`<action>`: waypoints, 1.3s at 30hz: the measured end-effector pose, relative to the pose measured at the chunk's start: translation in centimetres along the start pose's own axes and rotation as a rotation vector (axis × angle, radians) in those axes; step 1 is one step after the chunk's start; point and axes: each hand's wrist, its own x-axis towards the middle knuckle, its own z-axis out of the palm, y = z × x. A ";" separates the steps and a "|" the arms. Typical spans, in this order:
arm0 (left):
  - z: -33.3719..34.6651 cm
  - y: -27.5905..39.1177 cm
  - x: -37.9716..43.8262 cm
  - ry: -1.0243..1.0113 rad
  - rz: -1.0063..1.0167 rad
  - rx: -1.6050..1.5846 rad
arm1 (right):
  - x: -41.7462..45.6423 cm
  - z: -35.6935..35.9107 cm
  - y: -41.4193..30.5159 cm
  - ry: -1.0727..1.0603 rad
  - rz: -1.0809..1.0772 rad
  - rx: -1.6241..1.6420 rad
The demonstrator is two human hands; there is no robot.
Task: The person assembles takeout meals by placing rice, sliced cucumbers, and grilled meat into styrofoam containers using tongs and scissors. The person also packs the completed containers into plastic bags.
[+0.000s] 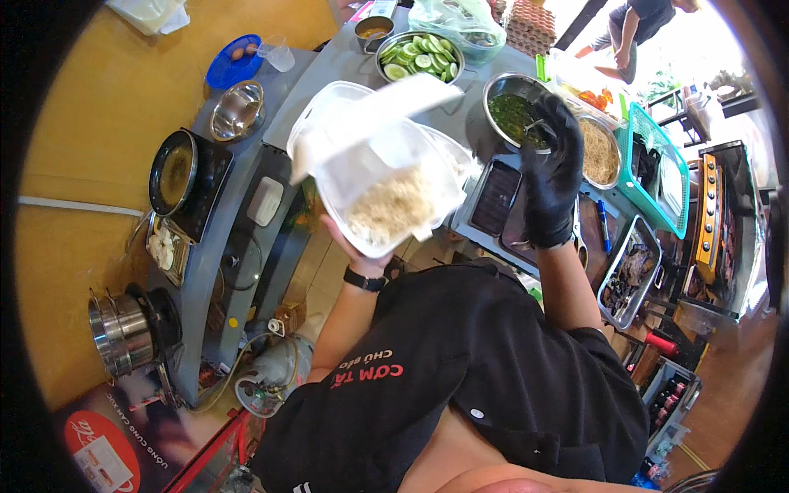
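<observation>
My bare left hand (361, 260) holds a white foam takeaway box (346, 175) from below. A mound of cooked rice (394, 200) lies in its base, and the raised lid is blurred. More white foam boxes (330, 98) sit on the counter behind it. In a black glove, my right hand (551, 185) is over the near right rim of a steel bowl (493, 117) of chopped green herbs in liquid (513, 110). A spoon handle (534, 126) shows beside the gloved fingers; whether they grip it is unclear.
Sliced cucumbers (422, 60) fill a bowl at the back. To the right are shredded noodles (598, 151), a teal basket (672, 215), scissors (579, 240) and a meat tray (632, 271). On the left, a frying pan (174, 172) sits on a cooktop. A person (641, 31) is outside.
</observation>
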 end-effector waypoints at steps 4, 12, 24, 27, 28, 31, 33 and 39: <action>-3.1 2.7 5.9 0.164 0.071 0.014 | -1.6 0.7 1.8 -0.041 0.428 0.426; -9.2 5.5 13.9 0.159 -0.306 0.179 | -13.9 -3.5 6.5 -0.156 0.706 0.034; -4.8 11.3 6.9 0.423 -0.567 0.832 | -19.6 -22.2 11.1 0.109 0.448 -1.288; -4.7 11.5 6.6 0.409 -0.541 0.813 | -16.6 -17.8 11.1 -0.013 0.511 -1.096; -5.3 11.6 6.4 0.377 -0.566 0.738 | -16.4 -15.9 11.9 -0.054 0.480 -1.001; -5.3 11.0 5.8 0.360 -0.594 0.609 | -16.0 -9.2 12.9 -0.152 0.381 -0.743; -5.1 10.5 5.0 0.375 -0.590 0.624 | -13.6 -4.0 9.0 -0.283 0.478 -0.758; -9.7 8.3 3.4 0.330 -0.756 0.925 | -16.9 3.4 7.5 -0.505 0.647 -0.783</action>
